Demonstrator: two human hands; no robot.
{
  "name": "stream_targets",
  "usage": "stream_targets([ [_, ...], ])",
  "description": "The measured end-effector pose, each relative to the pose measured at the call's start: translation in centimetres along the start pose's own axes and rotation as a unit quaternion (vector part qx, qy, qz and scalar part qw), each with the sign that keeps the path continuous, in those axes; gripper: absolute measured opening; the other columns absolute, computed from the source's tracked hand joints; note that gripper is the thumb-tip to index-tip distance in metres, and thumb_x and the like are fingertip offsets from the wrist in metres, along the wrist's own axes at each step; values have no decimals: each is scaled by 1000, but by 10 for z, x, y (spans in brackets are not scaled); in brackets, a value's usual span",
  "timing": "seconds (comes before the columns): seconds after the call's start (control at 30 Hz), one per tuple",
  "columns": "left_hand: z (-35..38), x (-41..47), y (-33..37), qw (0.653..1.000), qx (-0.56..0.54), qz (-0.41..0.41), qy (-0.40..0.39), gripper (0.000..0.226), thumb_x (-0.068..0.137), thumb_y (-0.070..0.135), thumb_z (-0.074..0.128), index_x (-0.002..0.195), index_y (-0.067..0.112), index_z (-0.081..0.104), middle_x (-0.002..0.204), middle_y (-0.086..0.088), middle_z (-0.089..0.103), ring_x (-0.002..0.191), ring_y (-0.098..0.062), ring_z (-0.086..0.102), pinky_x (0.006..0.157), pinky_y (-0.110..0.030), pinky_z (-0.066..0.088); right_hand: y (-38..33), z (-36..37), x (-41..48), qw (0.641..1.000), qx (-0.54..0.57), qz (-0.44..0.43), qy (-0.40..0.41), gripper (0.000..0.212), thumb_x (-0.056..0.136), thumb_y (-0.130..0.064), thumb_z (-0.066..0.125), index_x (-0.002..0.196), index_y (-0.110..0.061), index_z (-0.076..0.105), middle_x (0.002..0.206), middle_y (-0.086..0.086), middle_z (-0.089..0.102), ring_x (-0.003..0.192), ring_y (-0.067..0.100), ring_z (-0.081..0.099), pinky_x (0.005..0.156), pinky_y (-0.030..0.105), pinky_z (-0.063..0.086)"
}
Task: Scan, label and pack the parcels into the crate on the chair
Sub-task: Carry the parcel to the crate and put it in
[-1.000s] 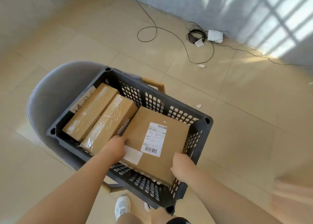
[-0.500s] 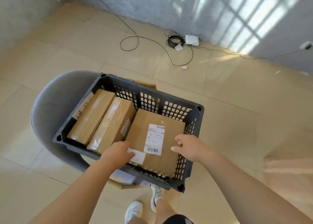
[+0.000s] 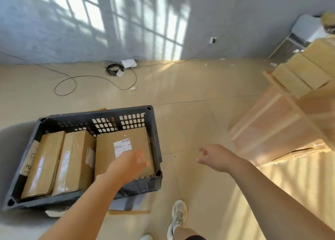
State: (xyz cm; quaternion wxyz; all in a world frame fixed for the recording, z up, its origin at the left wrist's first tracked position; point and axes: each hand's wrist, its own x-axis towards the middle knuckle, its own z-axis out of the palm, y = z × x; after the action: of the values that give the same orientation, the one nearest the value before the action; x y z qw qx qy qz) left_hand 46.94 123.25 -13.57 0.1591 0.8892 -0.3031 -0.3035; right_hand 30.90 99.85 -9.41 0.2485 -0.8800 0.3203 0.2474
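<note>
Parcels [image 3: 76,160] lie 3 abreast in the dark slatted crate [image 3: 154,131], which sits on the grey chair [image 3: 10,140]. The labelled parcel [image 3: 105,154] is directly under the left hand [image 3: 130,165], hard against the crate wall nearest that hand's fingertips. The other 2 parcels are packed beside it on the side away from the right hand.

The left hand is spread with its fingers straight and holds nothing. It is blurred, so I cannot tell whether it touches the box or hangs just above it. The right hand [image 3: 215,158] is outside the crate, over bare floor tiles, with fingers loosely apart and nothing in it.

The crate's rim and corner post stand between the 2 hands. Beyond the right hand, further out to its own side, stands a pale wooden table [image 3: 268,123] stacked with more cardboard boxes [image 3: 304,71]. Well ahead of both hands, by the wall, lie a coiled black cable [image 3: 112,69] and a small white box [image 3: 129,63]. Below the right wrist is a white shoe [image 3: 178,216].
</note>
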Motion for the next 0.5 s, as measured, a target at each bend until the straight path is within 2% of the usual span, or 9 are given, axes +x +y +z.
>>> stream_targets([
  [0.13,22,8,62,998,25,54,-10,41,91,41,53,127,23,51,120,3,61,101,-15,57,80,-24,43,67,-3,-40,997,33,61,17,57,89,-44,61,138,-18,46,137,5,52,121,21,51,93,27,39],
  [0.23,43,17,112,993,48,103,-23,41,91,42,52,126,22,52,123,5,59,99,-13,57,80,-24,45,121,-6,-67,992,69,102,38,56,88,-46,62,136,-21,47,135,3,52,116,20,53,93,28,43],
  [0.3,61,24,150,990,58,126,-41,42,90,41,53,127,20,52,124,3,58,104,-15,57,83,-24,44,160,-10,-82,988,83,125,47,55,88,-46,61,136,-21,47,134,3,52,116,19,53,94,29,43],
  [0.5,129,45,280,976,101,186,-43,35,85,41,60,114,21,61,110,3,64,101,-17,59,87,-27,46,293,-35,-121,976,116,171,66,54,90,-46,58,136,-21,45,135,3,51,119,19,52,96,30,42],
])
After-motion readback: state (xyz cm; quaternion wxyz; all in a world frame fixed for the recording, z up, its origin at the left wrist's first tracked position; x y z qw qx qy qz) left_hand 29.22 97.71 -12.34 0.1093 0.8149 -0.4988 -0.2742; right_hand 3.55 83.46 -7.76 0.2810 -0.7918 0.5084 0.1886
